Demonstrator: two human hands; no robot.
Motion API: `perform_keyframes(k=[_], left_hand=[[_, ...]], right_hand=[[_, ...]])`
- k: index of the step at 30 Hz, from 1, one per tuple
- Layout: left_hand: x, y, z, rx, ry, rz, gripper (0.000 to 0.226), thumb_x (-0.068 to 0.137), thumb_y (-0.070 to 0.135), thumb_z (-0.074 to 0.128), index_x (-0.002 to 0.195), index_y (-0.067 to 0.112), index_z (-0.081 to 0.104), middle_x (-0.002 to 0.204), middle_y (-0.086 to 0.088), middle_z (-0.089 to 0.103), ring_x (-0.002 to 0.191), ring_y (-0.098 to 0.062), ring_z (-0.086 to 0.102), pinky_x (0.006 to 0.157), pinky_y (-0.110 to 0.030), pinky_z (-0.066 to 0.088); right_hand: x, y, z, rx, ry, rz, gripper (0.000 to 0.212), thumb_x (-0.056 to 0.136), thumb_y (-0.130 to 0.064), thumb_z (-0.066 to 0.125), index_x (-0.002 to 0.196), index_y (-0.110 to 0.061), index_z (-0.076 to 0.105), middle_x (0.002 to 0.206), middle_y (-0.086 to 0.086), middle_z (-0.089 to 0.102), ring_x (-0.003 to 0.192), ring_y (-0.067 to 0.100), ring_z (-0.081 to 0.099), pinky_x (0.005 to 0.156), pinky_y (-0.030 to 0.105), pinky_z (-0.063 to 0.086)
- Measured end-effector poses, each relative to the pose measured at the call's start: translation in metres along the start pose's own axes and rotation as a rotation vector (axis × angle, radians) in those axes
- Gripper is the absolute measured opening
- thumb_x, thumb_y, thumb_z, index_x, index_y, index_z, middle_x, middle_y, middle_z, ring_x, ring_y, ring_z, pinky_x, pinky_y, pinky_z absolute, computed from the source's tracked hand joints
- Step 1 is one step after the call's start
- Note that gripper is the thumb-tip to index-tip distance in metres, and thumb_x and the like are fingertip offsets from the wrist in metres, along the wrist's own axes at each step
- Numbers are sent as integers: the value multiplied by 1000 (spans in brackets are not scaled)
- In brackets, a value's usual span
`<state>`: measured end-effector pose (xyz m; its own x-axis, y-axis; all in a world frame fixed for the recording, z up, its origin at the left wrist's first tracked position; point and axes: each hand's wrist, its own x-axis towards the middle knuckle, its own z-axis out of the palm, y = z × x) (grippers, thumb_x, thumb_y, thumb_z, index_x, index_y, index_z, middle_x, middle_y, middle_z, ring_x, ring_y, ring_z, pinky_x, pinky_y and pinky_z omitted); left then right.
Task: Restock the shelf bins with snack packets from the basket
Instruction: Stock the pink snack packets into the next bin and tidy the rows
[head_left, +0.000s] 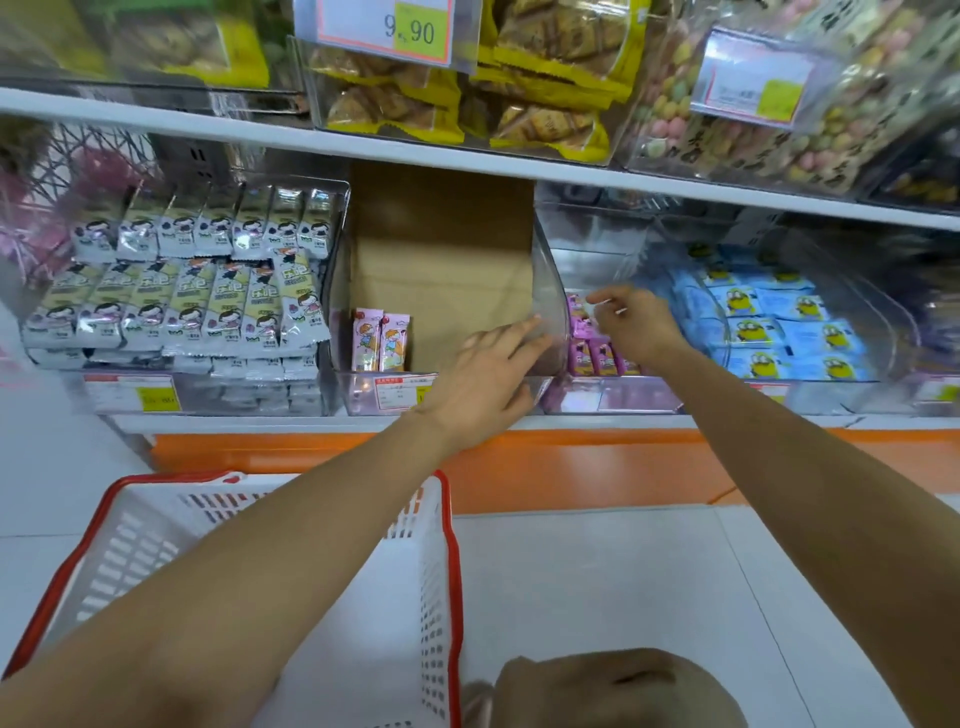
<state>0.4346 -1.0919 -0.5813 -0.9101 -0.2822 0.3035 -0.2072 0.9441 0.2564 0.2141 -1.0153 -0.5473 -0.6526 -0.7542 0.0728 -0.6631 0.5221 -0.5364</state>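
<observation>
Reaching along the shelf's (249, 423) front edge, I press my left hand (488, 379), fingers straight, on the bin wall (551, 291), my right hand (641, 325), fingers curled, grip unclear, over pink packets (597, 359), likely light, slippery, best pinched by seams.

**Counted: two hands, one basket, two pink packets**

Two bare hands are in view, the left hand (488, 384) and the right hand (636, 325). One white basket (452, 545) with a red rim sits below them. Two shelves (156, 111) show. The lower one carries at least four clear bins (553, 301). The middle bin holds two pink packets (382, 340) and one cardboard sheet (441, 249). The left bin shows two rows of about seven grey and yellow packets (192, 301) each. The blue packets (753, 332) and purple packets (602, 358) are too overlapped to count. Two price labels (387, 28) hang above.
</observation>
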Motion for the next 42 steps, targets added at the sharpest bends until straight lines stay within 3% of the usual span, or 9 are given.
perform_keyframes(k=[3,10,15,20,24,30,33,36,42], left_hand=[[-27,-4,-9,30,15,-46,54,87,21,51,140,11,49,149,-15,42,132,-33,43,108,-40,30],[-105,-29,-38,97,30,-150,50,83,27,35,124,12,59,128,-11,56,114,-31,53,94,-42,41],[-183,-70,-50,188,44,-272,31,87,20,51,115,9,60,114,-12,57,102,-31,53,86,-43,42],[-288,-122,-47,132,-71,-505,49,80,31,35,105,5,67,101,-17,61,90,-38,58,75,-44,45],[-368,-153,-31,144,-123,-746,48,83,26,46,123,4,61,124,-20,58,113,-41,54,92,-48,41],[-438,-175,14,113,-285,-938,71,99,28,46,156,8,9,164,-9,3,150,-28,12,120,-39,13],[-460,-178,32,57,-232,-903,77,95,19,52,156,5,8,164,-12,3,142,-33,31,112,-41,28],[-472,-178,45,-31,-89,-833,80,85,8,60,154,0,19,162,-17,12,117,-40,53,87,-41,47],[-473,-180,50,-34,4,-822,78,84,7,60,152,0,24,161,-17,17,102,-38,58,78,-38,46]], right_hand=[[-31,-24,-5,80,54,-46,20,94,-14,53,105,-18,70,92,8,71,83,26,67,72,36,54],[-102,-93,37,212,25,-258,18,90,-11,54,92,-18,71,71,-6,65,65,11,58,70,31,50],[-143,-147,108,258,-259,-359,15,94,-11,54,99,-16,68,70,2,65,59,11,58,61,29,48],[-186,-191,201,223,-553,-425,20,95,-7,53,109,-8,67,85,2,64,70,14,60,62,24,48],[-218,-204,284,128,-765,-423,24,96,-11,52,117,-13,64,96,0,64,80,21,62,69,28,47],[-265,-192,390,0,-1056,-457,31,98,-18,52,128,-22,58,106,13,66,86,31,65,75,38,55],[-284,-182,427,-72,-1163,-477,38,98,-18,52,136,-21,51,127,11,56,100,27,60,87,38,50],[-299,-172,455,-113,-1227,-539,36,98,-19,53,133,-15,55,125,13,53,103,25,52,84,32,43],[-322,-155,499,-248,-1303,-526,46,99,-27,48,145,-24,45,152,10,34,136,32,34,112,36,29]])
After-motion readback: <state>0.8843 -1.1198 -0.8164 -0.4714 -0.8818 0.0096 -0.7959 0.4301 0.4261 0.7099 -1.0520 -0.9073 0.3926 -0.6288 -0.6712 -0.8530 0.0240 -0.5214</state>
